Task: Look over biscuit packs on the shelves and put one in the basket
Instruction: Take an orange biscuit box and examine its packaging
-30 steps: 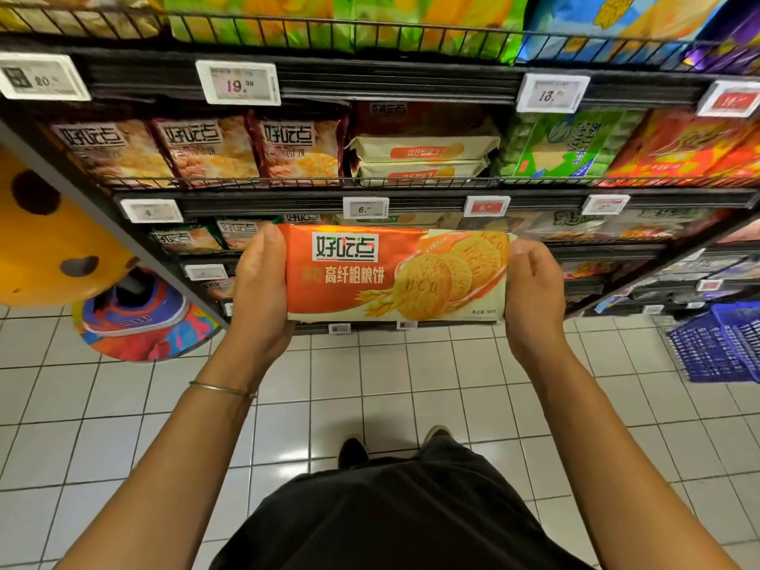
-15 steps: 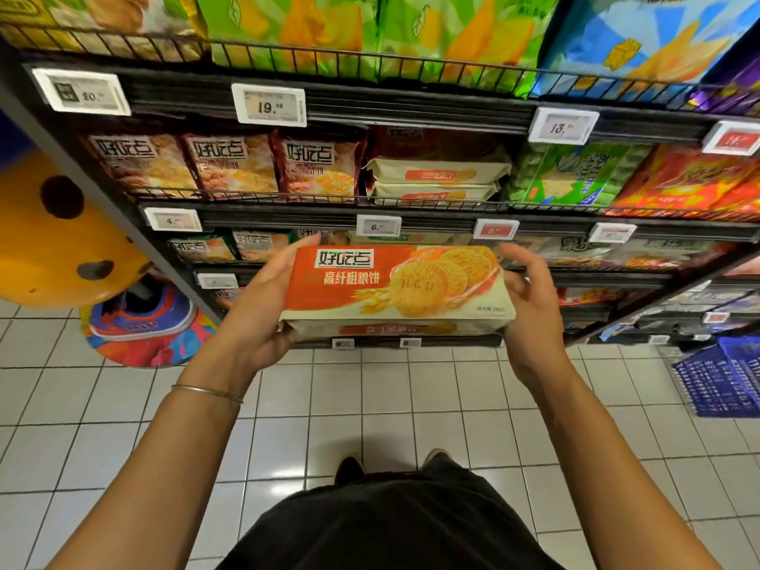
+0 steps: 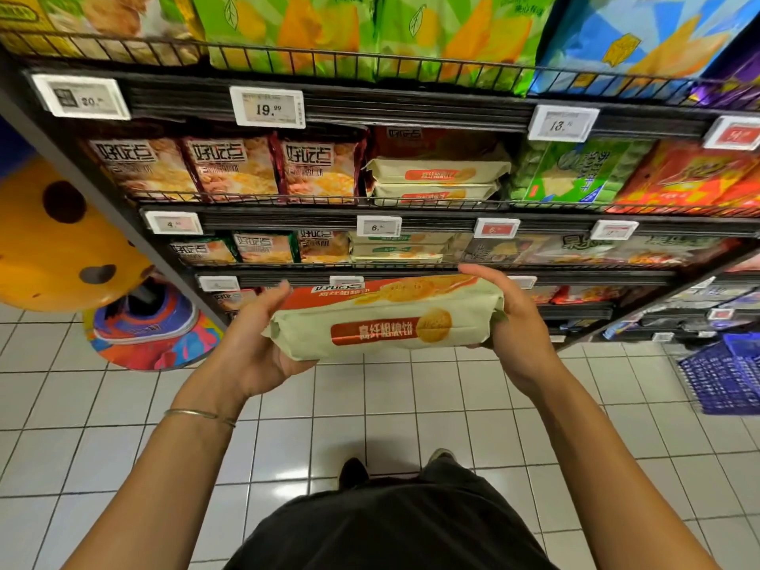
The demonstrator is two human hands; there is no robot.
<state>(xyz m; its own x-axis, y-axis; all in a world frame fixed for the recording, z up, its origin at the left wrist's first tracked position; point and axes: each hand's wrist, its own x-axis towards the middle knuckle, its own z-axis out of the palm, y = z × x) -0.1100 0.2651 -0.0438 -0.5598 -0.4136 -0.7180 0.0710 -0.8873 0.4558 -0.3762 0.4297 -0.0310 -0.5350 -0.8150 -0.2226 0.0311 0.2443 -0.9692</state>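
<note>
I hold an orange and cream biscuit pack [image 3: 382, 322] level in front of the shelves, its pale long side with a red label facing me and its orange front turned upward. My left hand [image 3: 251, 347] cups its left end and my right hand [image 3: 510, 322] grips its right end. Matching cream packs [image 3: 436, 181] lie stacked on the shelf above. A blue plastic basket [image 3: 728, 376] stands on the floor at the far right, apart from both hands.
Black wire shelves [image 3: 411, 209] hold many snack and biscuit bags with price tags [image 3: 267, 106]. A yellow spotted display figure [image 3: 53, 240] on a colourful base [image 3: 148, 335] stands at the left. White floor tiles [image 3: 370, 405] lie below my arms.
Both hands have tipped the pack backward, so its orange front now faces up and its pale side faces me. The view has tilted upward, showing more of the top shelf.
</note>
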